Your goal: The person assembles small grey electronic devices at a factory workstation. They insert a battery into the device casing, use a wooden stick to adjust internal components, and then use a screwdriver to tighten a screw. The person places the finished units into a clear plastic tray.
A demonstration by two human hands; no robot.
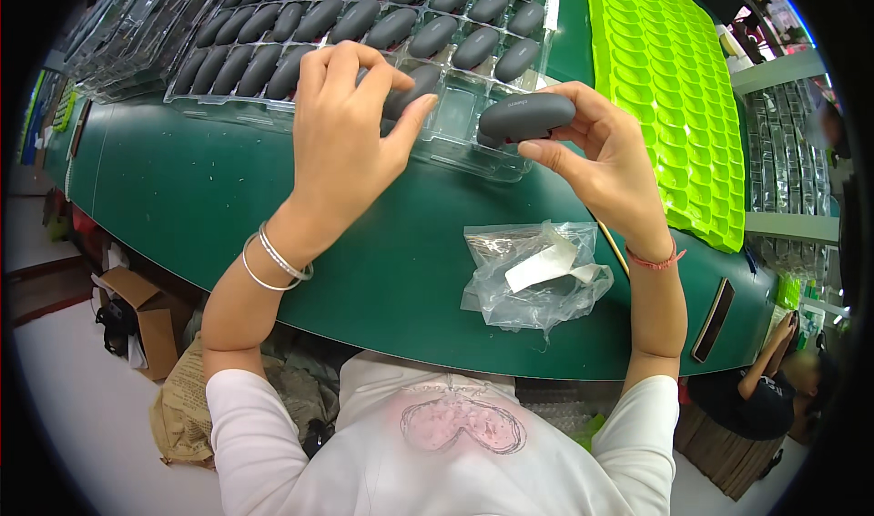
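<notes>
A clear plastic tray (446, 147) holds rows of dark grey oval cases (320, 19). Over its near edge, my left hand (341, 120) curls with thumb and fingers around one grey case (421, 88), which sits low in the tray; part of it is hidden behind the fingers. My right hand (605, 147) grips another grey oval case (526, 116) between thumb and fingers, tilted slightly above the tray's near right corner. Beneath that case a little red shows. The tray pockets between the two hands hold nothing.
A bright green moulded tray (674, 106) lies to the right on the green table (391, 270). Nearer me are a crumpled clear plastic bag (537, 279) and a phone (713, 320). Stacked clear trays (137, 38) stand at the far left. Another person (756, 389) sits at the right.
</notes>
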